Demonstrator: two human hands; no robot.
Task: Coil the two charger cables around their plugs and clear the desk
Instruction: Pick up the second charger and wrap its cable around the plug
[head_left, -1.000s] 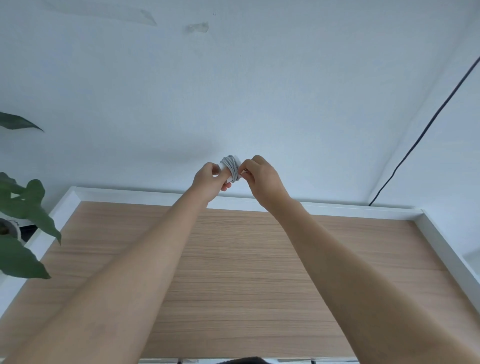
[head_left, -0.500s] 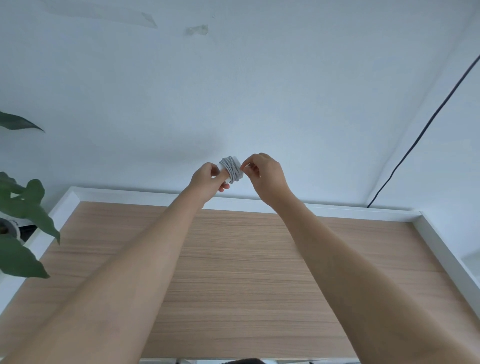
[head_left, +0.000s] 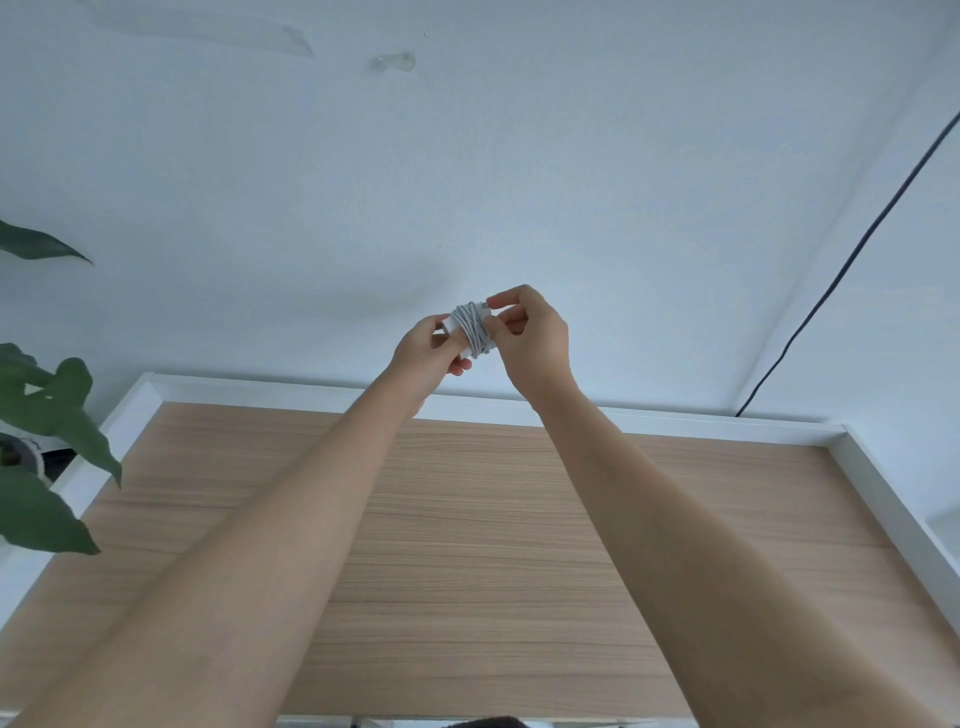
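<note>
Wood-grain desk (head_left: 467, 545) with a white rim below; one coiled charger held up beyond its far edge.

Both hands grasp a single white plug wound in pale grey cable (head_left: 471, 328): the left hand (head_left: 431, 348) grips the plug's body, the right hand (head_left: 524, 338) pinches the coil's end. Judged step: finishing the wrap; next, tuck the loose end and carry it off. One charger is visible; no second in view. Beyond, one thin black wall cable (head_left: 852, 254).

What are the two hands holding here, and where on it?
A white charger plug wrapped in grey-white cable: the left hand grips its left end, and the right hand pinches the coil's right side.
</note>
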